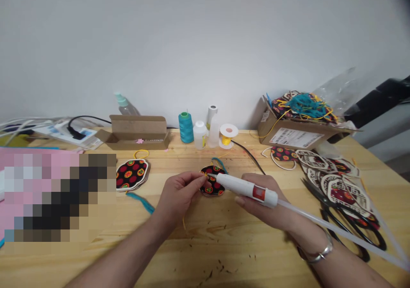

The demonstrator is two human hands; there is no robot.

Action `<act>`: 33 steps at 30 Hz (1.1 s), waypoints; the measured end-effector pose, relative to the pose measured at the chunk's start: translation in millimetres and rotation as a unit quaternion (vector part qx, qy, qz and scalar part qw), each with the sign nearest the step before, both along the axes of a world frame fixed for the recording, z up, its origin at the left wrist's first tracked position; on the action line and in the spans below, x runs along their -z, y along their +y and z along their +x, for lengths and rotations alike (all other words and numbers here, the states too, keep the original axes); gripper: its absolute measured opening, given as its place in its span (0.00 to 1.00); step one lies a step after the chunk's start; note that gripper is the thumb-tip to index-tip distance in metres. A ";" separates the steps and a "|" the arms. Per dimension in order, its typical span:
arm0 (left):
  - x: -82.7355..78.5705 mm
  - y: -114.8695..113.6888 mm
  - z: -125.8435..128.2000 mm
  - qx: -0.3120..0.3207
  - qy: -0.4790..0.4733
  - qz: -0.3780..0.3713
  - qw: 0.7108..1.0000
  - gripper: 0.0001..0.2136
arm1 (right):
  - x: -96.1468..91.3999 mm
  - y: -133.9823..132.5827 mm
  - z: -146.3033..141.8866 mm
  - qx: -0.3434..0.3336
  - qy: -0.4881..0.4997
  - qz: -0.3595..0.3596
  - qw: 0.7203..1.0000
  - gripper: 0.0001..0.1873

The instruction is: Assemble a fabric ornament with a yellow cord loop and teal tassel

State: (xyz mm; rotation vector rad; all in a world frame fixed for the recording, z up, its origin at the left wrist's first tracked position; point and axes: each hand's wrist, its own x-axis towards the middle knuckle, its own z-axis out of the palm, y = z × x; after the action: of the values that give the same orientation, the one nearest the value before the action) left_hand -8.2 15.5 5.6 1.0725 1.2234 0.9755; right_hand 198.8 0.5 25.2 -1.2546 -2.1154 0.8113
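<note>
My left hand [179,192] pinches a thin yellow cord at the edge of a small black ornament [214,185] with red and green dots, which lies on the wooden table [205,245]. My right hand [272,207] is wrapped round a white glue gun [246,188] with a red label. Its tip points left and touches the ornament's upper edge beside my left fingers. A clear glue stick [336,230] trails out of the gun's back end to the right.
A stack of similar ornaments [132,174] lies at left. Black scissors [349,226] and patterned pieces [339,185] are at right. At the back stand an open flat carton [137,132], a teal thread spool [185,127], white bottles [200,135], a yellow cord reel [228,135] and a full cardboard box [294,127].
</note>
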 end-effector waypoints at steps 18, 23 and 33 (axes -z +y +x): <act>4.9 -1.2 -0.1 0.039 -0.088 -0.029 0.995 0.08 | 3.9 0.5 -0.8 -0.011 -0.013 -0.001 1.000 0.13; 6.1 0.6 -0.6 0.045 -0.078 -0.024 0.996 0.08 | 3.3 1.4 -0.9 0.022 -0.028 -0.016 0.999 0.13; 6.1 -0.7 -0.3 0.046 -0.070 -0.028 0.996 0.07 | 2.4 1.5 -1.1 0.023 -0.015 -0.015 1.000 0.14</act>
State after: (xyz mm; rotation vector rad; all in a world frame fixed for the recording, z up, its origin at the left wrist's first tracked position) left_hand -8.5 14.8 -0.5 0.9915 1.0723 0.9247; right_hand 197.7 2.0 22.8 -1.3337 -2.0976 0.8108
